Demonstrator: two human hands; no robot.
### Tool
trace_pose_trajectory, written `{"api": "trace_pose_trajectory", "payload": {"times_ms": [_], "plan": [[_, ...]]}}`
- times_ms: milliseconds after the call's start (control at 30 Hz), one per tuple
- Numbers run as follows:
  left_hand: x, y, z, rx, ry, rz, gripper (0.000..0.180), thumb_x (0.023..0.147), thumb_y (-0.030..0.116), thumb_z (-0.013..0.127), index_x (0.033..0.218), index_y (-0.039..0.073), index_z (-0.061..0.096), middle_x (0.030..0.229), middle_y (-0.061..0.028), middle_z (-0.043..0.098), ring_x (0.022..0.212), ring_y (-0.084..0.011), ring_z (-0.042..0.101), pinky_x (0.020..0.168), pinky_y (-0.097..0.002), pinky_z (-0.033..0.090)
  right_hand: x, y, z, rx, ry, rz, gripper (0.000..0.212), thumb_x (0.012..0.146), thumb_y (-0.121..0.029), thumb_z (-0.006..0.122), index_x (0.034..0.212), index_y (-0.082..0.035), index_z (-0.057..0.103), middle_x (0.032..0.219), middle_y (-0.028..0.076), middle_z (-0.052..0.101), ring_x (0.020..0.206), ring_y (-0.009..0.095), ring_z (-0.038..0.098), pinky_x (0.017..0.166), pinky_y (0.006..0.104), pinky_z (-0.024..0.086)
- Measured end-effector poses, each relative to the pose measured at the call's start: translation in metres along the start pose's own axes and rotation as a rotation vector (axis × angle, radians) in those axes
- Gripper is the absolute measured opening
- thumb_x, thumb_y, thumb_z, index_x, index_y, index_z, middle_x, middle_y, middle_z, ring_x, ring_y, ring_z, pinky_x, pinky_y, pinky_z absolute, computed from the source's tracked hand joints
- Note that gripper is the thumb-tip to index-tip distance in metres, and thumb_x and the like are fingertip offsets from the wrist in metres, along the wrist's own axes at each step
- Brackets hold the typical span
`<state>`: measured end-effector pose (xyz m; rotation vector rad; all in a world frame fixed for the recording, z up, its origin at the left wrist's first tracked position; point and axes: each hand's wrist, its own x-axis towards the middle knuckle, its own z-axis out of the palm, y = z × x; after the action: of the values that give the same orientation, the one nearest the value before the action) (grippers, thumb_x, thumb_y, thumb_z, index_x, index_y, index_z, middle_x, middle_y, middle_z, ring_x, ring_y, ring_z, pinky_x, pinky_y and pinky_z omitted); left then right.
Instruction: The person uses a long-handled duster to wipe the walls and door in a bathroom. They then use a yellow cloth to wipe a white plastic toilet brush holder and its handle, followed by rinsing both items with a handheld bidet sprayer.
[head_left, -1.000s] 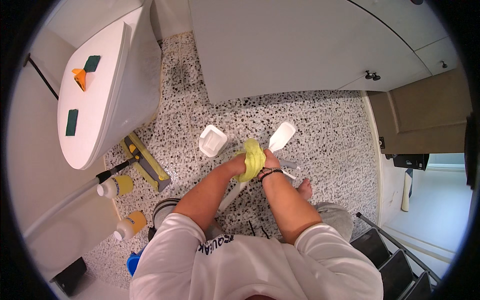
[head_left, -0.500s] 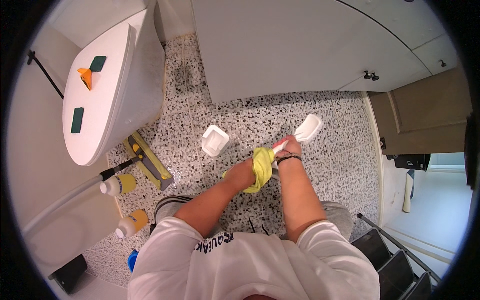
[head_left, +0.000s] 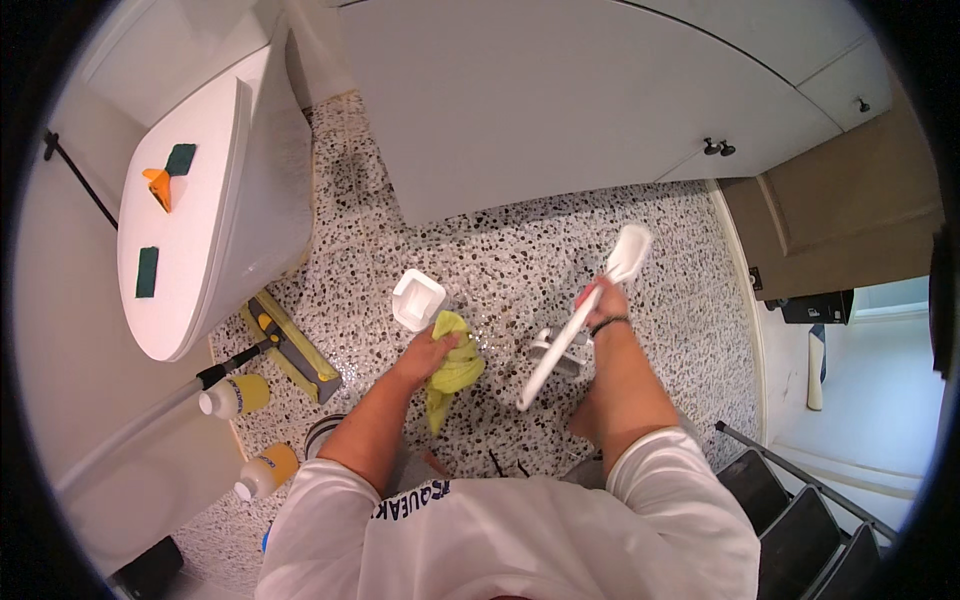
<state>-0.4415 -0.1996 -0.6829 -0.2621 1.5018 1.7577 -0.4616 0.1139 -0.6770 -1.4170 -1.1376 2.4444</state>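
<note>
My right hand (head_left: 606, 298) is closed around a long white-handled brush (head_left: 556, 358), which looks like a toilet brush. Its broad white end (head_left: 630, 250) points away to the far right, and the handle's end slants back toward me. In my left hand (head_left: 428, 356) a yellow-green cloth (head_left: 457, 366) is bunched, part of it hanging down. Just beyond that hand, a small white open container (head_left: 418, 299) rests on the speckled floor. Under the brush handle lies a white and grey object (head_left: 566, 352), partly covered and of unclear kind.
To the left stands a toilet (head_left: 185, 220) with green scouring pads (head_left: 147, 272) and an orange piece (head_left: 160, 188) on its lid. A flat mop (head_left: 292, 350) and two bottles of yellow liquid (head_left: 238, 396) are beside it. Grey cabinets (head_left: 560, 100) line the far side; a step ladder (head_left: 800, 530) is at right.
My hands have moved apart. The cloth has come off the brush handle and gone left with my left hand, beside the white container. The handle and the object beneath it now show.
</note>
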Motion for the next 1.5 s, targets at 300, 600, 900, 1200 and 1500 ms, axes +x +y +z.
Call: {"api": "trace_pose_trajectory", "payload": {"times_ms": [300, 600, 900, 1200, 1500], "plan": [[0.046, 0.001, 0.029, -0.975, 0.016, -0.155, 0.038, 0.084, 0.027, 0.027, 0.112, 0.004, 0.041, 0.109, -0.0156, 0.047, 0.1, -0.0292, 0.047, 0.088, -0.0422, 0.037, -0.073, 0.16, 0.023, -1.027, -0.42, -0.749, 0.023, 0.074, -0.007, 0.052, 0.093, 0.0, 0.043, 0.078, 0.015, 0.055, 0.066, 0.027, 0.055, 0.056, 0.0355, 0.043], [0.036, 0.025, 0.016, -1.221, 0.346, -0.189, 0.036, 0.084, 0.027, 0.026, 0.105, 0.007, 0.047, 0.104, -0.0119, 0.051, 0.095, -0.0283, 0.05, 0.085, -0.0435, 0.039, -0.099, 0.157, 0.012, -1.458, -0.454, -0.572, 0.018, 0.07, -0.003, 0.045, 0.087, 0.001, 0.04, 0.081, 0.026, 0.048, 0.078, 0.041, 0.047, 0.064, 0.0432, 0.039], [0.028, 0.012, 0.031, -1.123, 0.366, 0.01, 0.04, 0.086, 0.031, 0.023, 0.11, 0.006, 0.044, 0.108, -0.0141, 0.049, 0.097, -0.0297, 0.049, 0.086, -0.0439, 0.039, -0.104, 0.161, 0.019, -1.37, -0.487, -0.67, 0.016, 0.07, -0.004, 0.048, 0.084, 0.003, 0.043, 0.082, 0.027, 0.048, 0.078, 0.042, 0.048, 0.067, 0.0434, 0.039], [0.01, -0.016, 0.027, -0.618, 0.336, -0.202, 0.033, 0.084, 0.024, 0.03, 0.103, 0.002, 0.046, 0.095, -0.0148, 0.053, 0.083, -0.0274, 0.055, 0.073, -0.0412, 0.045, -0.086, 0.139, 0.036, -1.639, -0.663, -0.492, 0.019, 0.072, -0.007, 0.05, 0.089, -0.001, 0.045, 0.087, 0.022, 0.052, 0.086, 0.037, 0.051, 0.072, 0.0385, 0.041], [-0.014, -0.072, -0.014, 0.097, 0.157, -0.291, 0.037, 0.078, 0.026, 0.04, 0.095, -0.005, 0.052, 0.087, -0.0181, 0.056, 0.075, -0.0279, 0.056, 0.067, -0.0377, 0.044, -0.074, 0.075, 0.102, -2.477, -0.743, -0.282, 0.036, 0.073, -0.009, 0.051, 0.108, 0.0, 0.046, 0.092, 0.019, 0.056, 0.083, 0.031, 0.056, 0.072, 0.0388, 0.045]]}}
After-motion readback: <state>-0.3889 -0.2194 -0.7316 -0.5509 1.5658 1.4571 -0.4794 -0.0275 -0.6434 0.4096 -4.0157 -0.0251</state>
